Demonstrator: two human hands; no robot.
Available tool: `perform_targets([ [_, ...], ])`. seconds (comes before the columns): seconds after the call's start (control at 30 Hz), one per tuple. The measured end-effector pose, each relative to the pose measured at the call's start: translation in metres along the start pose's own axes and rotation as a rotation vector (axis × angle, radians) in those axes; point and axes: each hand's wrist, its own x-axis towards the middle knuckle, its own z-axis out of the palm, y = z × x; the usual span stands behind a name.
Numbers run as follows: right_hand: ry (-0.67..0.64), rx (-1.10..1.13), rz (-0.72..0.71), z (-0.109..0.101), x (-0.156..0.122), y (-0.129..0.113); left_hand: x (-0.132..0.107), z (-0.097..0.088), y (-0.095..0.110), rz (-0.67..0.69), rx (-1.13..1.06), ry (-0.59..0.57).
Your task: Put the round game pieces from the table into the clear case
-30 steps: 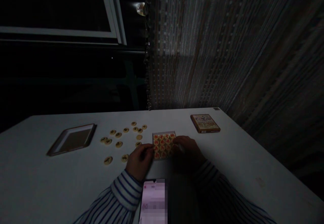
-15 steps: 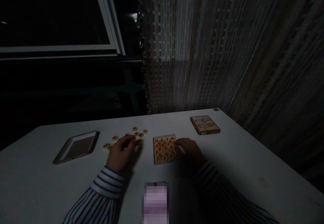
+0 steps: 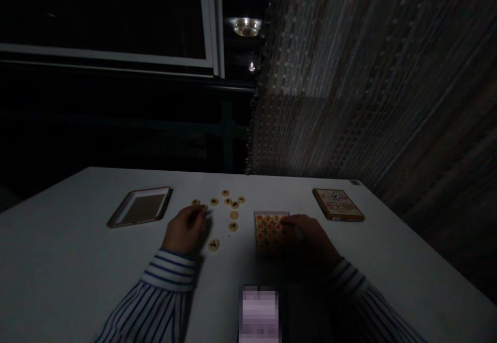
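My left hand (image 3: 183, 230) is low over the left part of a loose group of round Chinese chess pieces (image 3: 233, 226). Its thumb and fingers curl in a pinch beside one piece (image 3: 204, 208); what lies between the fingertips is hidden. My right hand (image 3: 310, 234) reaches over the right side of a shallow square box (image 3: 255, 229). Rows of red-marked pieces (image 3: 268, 227) fill the part of the box that shows. The right fingers are together at its far right corner, and the thumb and anything pinched there cannot be made out.
An open, shallow tray-like lid (image 3: 147, 208) lies on the white table (image 3: 81, 270) at left. A flat printed box (image 3: 338, 204) lies at right. A pixelated phone-like object (image 3: 259, 314) is at the near edge. A bead curtain (image 3: 310, 125) hangs behind.
The view has turned left. Relative to the pieces, my left hand has shifted left, uncovering several of them. My right hand stays at the box, now covering more of its near right part.
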Motion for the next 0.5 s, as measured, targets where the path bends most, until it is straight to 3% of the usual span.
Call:
perform_targets([
  [0.27,-0.359,-0.245,-0.073,-0.004,0.063,-0.056,-0.006,0.009,0.01,0.164,0.206,-0.046],
  [0.5,-0.381,-0.238,-0.045,0.025,0.099,-0.079,-0.009,0.014,0.013,0.264,0.248,-0.109],
])
